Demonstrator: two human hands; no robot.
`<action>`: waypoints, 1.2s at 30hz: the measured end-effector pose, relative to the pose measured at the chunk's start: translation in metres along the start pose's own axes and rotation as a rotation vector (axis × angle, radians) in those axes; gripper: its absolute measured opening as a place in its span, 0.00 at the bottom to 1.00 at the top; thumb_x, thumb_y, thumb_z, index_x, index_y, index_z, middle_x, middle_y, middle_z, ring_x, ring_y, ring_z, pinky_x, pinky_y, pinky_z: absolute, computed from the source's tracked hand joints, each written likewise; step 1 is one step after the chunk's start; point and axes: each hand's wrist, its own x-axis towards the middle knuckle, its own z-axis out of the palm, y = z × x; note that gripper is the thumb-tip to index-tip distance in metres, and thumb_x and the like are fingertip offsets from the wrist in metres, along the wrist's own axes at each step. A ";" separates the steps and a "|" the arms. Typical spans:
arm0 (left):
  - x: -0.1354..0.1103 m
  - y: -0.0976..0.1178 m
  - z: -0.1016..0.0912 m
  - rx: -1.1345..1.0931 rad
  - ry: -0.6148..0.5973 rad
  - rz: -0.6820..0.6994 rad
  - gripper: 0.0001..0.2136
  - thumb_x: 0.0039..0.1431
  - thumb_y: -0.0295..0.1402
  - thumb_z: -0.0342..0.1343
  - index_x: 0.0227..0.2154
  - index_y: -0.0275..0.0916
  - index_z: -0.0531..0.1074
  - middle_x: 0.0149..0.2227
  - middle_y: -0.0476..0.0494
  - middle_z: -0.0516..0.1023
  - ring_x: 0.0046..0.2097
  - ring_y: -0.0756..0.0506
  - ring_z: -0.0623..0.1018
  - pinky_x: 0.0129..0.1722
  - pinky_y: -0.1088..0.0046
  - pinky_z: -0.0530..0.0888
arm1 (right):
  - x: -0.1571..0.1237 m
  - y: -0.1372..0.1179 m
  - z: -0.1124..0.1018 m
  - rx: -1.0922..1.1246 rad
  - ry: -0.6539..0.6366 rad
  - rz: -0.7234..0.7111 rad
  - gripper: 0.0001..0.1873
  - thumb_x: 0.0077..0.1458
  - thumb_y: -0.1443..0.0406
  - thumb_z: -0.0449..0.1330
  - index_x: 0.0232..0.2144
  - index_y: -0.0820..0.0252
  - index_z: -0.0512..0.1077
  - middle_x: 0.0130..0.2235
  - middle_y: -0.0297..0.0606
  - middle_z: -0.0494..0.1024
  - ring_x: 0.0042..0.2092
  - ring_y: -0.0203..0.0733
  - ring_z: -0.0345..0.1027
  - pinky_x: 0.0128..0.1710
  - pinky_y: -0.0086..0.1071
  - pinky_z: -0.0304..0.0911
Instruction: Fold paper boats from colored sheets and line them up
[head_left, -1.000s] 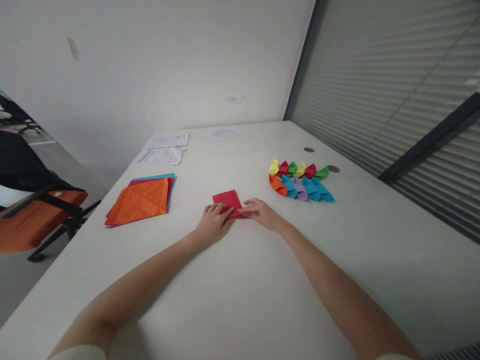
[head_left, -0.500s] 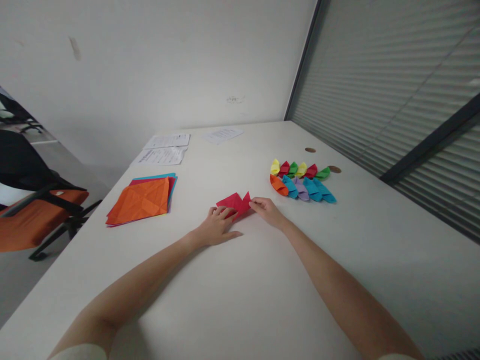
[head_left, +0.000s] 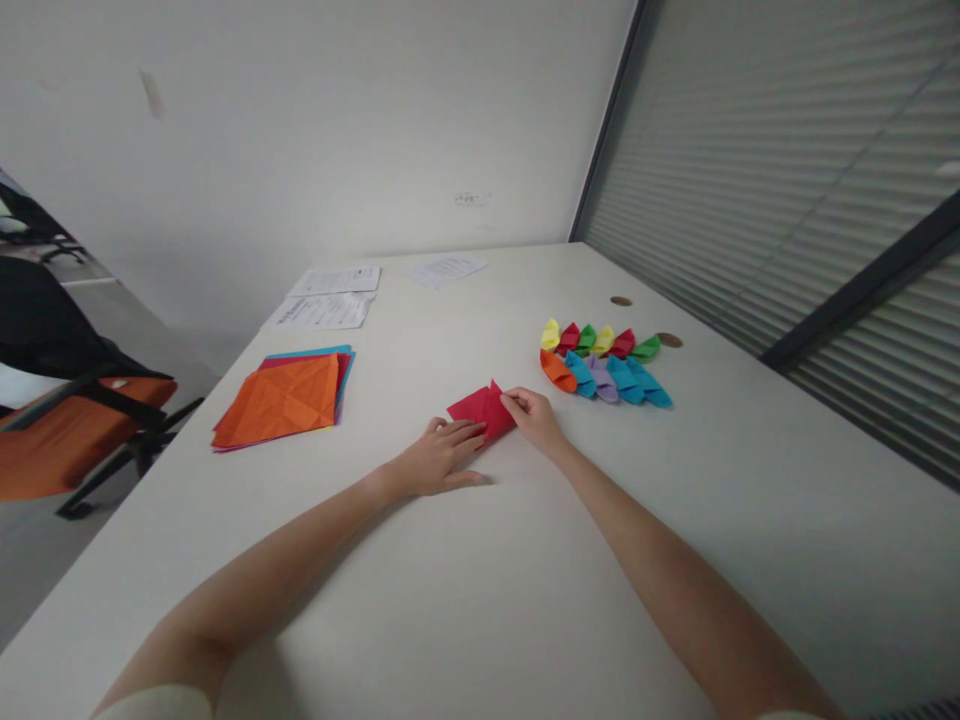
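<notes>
A red sheet of origami paper, partly folded, lies on the white table with a pointed flap standing up near its middle. My left hand rests flat on its lower left part, fingers stretched out and thumb apart. On the paper's right side my right hand pinches a flap between thumb and fingertips. The fingers cover some of the paper's lower edge and right corner.
Folded paper pieces in several colours stand in two rows at right. A stack of coloured square sheets, orange on top, lies at left. Printed papers lie farther back. An office chair stands beyond the table's left edge.
The red paper has shifted slightly right and turned a little. Its raised right flap has come over toward the middle with my right hand. My left hand has slid slightly along.
</notes>
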 end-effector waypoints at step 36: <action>0.000 0.000 0.009 -0.021 0.130 0.086 0.16 0.66 0.42 0.46 0.40 0.38 0.76 0.49 0.37 0.77 0.50 0.43 0.77 0.53 0.62 0.69 | -0.009 -0.012 0.006 -0.755 0.073 0.025 0.08 0.60 0.63 0.54 0.39 0.53 0.72 0.22 0.32 0.73 0.27 0.41 0.65 0.30 0.31 0.52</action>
